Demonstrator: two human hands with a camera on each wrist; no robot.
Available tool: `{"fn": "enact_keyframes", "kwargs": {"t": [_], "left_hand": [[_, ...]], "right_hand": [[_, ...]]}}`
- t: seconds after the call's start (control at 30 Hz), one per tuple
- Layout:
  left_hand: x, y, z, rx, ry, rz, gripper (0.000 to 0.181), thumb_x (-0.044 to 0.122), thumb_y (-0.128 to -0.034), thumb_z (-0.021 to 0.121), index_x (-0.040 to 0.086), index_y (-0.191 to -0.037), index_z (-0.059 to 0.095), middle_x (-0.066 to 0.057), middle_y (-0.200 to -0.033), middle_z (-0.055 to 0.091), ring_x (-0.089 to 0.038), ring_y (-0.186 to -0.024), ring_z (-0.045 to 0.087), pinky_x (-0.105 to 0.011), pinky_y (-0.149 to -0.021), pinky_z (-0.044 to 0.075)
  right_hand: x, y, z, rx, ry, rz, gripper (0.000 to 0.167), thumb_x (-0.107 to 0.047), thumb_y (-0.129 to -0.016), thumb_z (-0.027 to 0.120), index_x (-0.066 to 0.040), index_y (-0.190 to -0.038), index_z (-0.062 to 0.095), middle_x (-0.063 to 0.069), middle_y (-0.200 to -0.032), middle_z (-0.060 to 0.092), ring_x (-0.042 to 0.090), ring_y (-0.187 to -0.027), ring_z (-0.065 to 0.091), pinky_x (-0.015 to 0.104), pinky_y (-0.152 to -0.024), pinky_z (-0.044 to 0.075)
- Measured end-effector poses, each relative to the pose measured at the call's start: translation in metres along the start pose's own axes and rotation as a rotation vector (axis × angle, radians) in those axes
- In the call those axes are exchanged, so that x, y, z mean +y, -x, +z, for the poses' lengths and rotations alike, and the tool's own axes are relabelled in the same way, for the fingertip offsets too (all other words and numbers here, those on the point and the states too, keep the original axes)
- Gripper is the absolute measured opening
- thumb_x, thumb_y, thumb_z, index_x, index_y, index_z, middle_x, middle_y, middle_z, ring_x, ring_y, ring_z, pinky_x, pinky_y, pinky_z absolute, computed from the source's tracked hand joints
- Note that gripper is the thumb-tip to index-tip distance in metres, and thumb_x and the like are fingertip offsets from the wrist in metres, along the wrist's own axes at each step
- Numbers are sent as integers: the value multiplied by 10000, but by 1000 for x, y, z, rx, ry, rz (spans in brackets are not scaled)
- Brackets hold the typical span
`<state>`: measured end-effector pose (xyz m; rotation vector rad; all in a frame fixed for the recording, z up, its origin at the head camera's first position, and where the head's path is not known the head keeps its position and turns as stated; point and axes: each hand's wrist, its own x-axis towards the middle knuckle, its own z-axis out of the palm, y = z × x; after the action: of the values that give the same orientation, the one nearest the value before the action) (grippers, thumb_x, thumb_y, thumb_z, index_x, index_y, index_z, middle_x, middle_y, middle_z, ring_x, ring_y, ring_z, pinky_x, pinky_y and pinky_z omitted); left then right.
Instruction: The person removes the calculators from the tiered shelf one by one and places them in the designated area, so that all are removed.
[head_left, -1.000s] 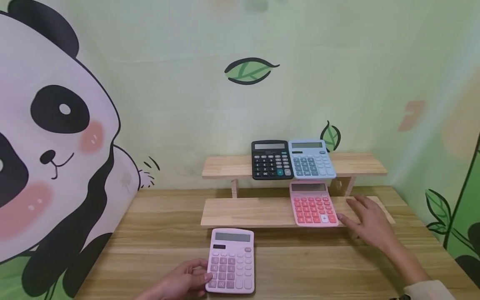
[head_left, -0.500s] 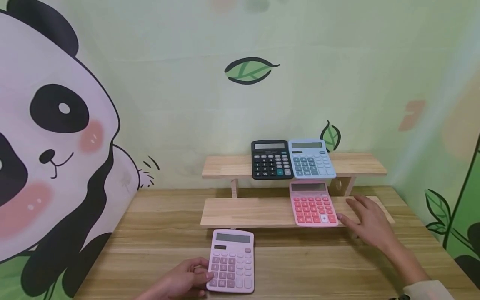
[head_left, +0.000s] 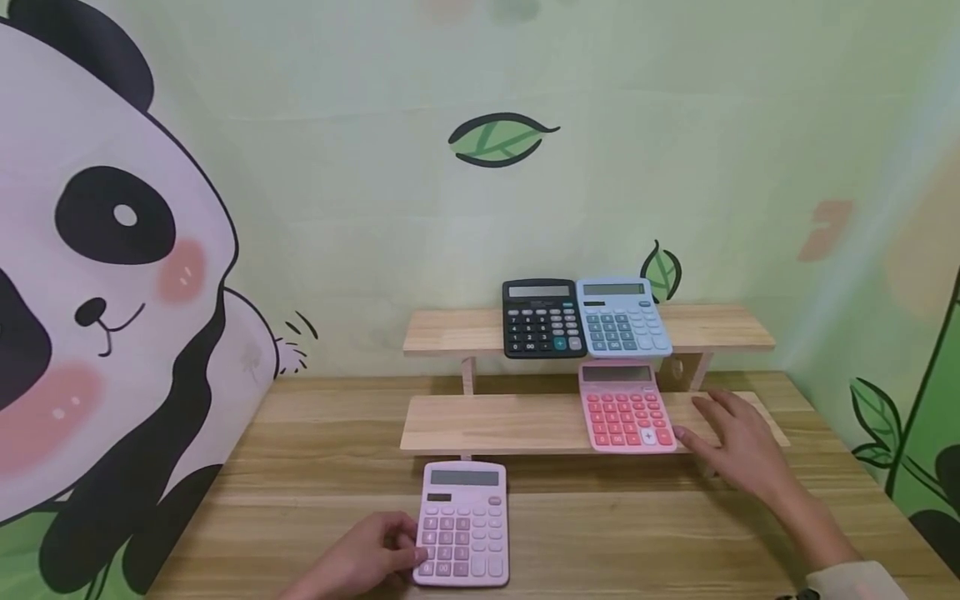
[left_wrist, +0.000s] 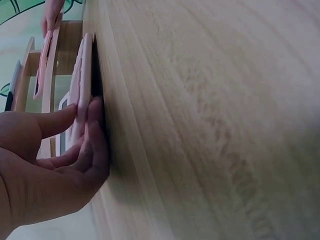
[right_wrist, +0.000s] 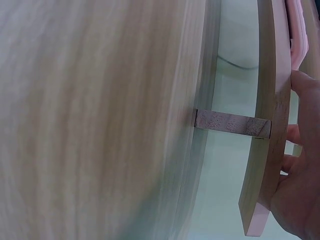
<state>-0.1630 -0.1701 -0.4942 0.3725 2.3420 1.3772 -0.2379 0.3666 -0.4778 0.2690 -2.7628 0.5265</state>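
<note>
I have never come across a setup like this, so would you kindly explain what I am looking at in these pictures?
There is no machine here, just a person's two bare hands. The wide picture comes from a camera worn on the head, looking forward and down. The two tilted close-ups come from cameras on the left and right wrists.

The left hand pinches the edge of a pale purple calculator just above the wooden table, thumb on top and fingers beneath. The right hand is at the lower shelf, its thumb by the corner of a pink calculator. A black calculator and a light blue calculator sit side by side on the upper shelf.
</note>
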Motion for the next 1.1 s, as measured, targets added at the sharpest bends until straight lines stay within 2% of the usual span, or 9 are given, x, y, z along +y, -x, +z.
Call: {"fn": "enact_keyframes", "kwargs": {"t": [0.17,0.37,0.57,0.7,0.77,0.87,1.0,1.1], "left_hand": [[3,-1,0,35,-114,22,155,127,-955,782,35,-1006,669,-3,-811,637,-171,-719,589,-247,-618,456],[4,-2,1,29,-117,38,161,113,-957,782,31,-996,649,-3,-795,638,-170,-687,615,-239,-589,447],[10,-2,-2,40,-151,-16,209,149,-931,819,44,-1023,664,-9,-821,632,-182,-733,586,-263,-608,445],[15,-1,-6,48,-229,-23,220,212,-935,820,64,-1029,687,-1,-839,642,-180,-765,590,-298,-651,487],[19,-2,-8,71,-281,14,237,235,-935,819,59,-1035,695,0,-866,655,-177,-795,615,-325,-685,539],[29,-2,-10,130,-329,79,320,247,-942,814,14,-1129,701,-53,-1000,700,-221,-914,667,-406,-786,619],[49,-4,-8,199,-278,147,450,264,-963,801,-27,-1275,659,-164,-1211,694,-323,-1093,679,-451,-882,637],[64,-8,-3,236,-223,203,467,281,-972,795,-9,-1308,648,-170,-1255,677,-322,-1127,675,-425,-890,639]], "right_hand": [[1,1,1,18,-2,-11,749,-495,-1003,687,112,-1424,564,405,-1498,439,614,-1379,381,780,-1098,332],[1,0,0,22,-2,-15,753,-501,-1001,688,113,-1421,567,404,-1498,441,613,-1379,382,780,-1098,332],[1,0,1,-12,0,11,786,-535,-1009,662,106,-1449,544,393,-1526,419,604,-1404,359,779,-1118,315],[1,-1,1,-22,-2,23,797,-547,-1011,654,99,-1462,535,388,-1536,411,599,-1416,349,778,-1125,309],[1,-2,1,-25,-1,28,804,-554,-1011,651,98,-1467,532,386,-1540,408,596,-1420,345,777,-1127,307],[1,-2,1,-25,0,29,805,-555,-1011,650,100,-1465,532,389,-1539,408,597,-1418,346,776,-1127,309],[1,-1,0,-27,-4,29,804,-549,-1011,655,102,-1466,530,395,-1536,406,601,-1415,347,778,-1125,310],[0,-2,-1,-28,-3,28,803,-547,-1012,654,103,-1466,529,399,-1534,406,604,-1412,348,779,-1124,310]]}}
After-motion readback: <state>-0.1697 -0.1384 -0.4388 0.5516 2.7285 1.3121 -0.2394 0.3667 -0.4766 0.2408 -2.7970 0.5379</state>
